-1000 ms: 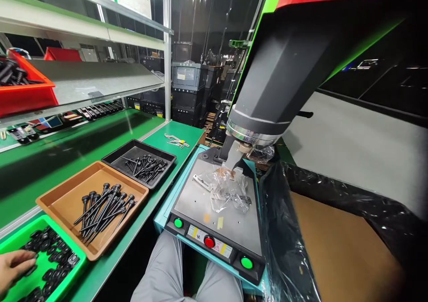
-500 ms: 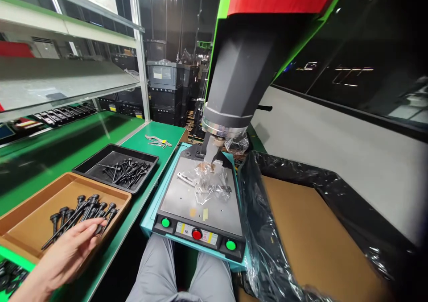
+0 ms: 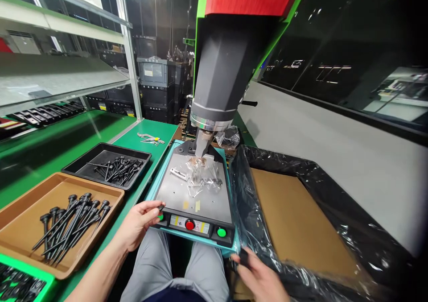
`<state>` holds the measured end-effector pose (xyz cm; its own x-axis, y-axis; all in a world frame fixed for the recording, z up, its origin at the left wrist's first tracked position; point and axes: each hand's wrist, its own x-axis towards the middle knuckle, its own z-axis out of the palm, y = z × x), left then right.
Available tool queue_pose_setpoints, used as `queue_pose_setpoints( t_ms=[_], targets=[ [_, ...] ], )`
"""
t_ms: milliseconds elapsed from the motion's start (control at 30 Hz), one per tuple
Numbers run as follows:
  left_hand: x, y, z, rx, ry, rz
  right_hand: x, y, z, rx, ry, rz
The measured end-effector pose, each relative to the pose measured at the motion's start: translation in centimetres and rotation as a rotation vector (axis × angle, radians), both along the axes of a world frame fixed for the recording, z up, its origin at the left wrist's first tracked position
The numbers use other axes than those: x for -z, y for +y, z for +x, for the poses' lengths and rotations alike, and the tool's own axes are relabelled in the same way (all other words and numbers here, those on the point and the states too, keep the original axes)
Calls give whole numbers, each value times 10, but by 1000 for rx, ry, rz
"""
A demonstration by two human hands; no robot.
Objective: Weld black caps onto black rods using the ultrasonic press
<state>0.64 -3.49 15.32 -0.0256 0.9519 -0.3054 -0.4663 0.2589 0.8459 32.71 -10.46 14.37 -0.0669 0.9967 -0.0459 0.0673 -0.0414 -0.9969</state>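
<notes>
My left hand (image 3: 142, 221) is over the front left corner of the machine's metal plate (image 3: 177, 195), near a green button. Its thumb and forefinger pinch a small black part (image 3: 161, 207), mostly covered by the fingertips. At the lower right, my right hand (image 3: 262, 277) is closed on a dark piece (image 3: 244, 256), blurred and partly hidden, beside the box lined with black plastic. Long black bolt-like parts with thick heads (image 3: 72, 224) lie in the brown tray (image 3: 20, 204) on my left. Similar parts (image 3: 122, 170) lie in the black tray (image 3: 83, 152) behind it.
The press head (image 3: 217, 70) reaches down over the plate, where clear plastic wrap (image 3: 203, 177) lies. A red button (image 3: 190, 224) sits between green ones. Pliers (image 3: 150, 138) rest on the green bench. Cardboard (image 3: 294, 217) fills the lined box. A green bin (image 3: 43, 277) stands front left.
My left hand has left the brown tray and moved right to the plate's front corner with a small black part. My right hand has come into view at the lower right.
</notes>
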Motion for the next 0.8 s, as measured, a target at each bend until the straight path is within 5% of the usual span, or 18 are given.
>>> queue_pose_setpoints(
  t_ms=[100,233,367,633,800],
  targets=[
    [-2,-4,25,87,52,81,3,25,-56,-198,-51,56],
    [-3,-9,44,149,89,128,7,43,-109,-253,-11,74],
    [-5,-10,47,167,94,132,4,45,-112,-218,-36,144],
    [-6,-4,51,209,104,123,7,45,-110,-284,354,-101],
    [-7,-4,51,238,213,212,12,48,-112,-237,414,-102]
  ],
)
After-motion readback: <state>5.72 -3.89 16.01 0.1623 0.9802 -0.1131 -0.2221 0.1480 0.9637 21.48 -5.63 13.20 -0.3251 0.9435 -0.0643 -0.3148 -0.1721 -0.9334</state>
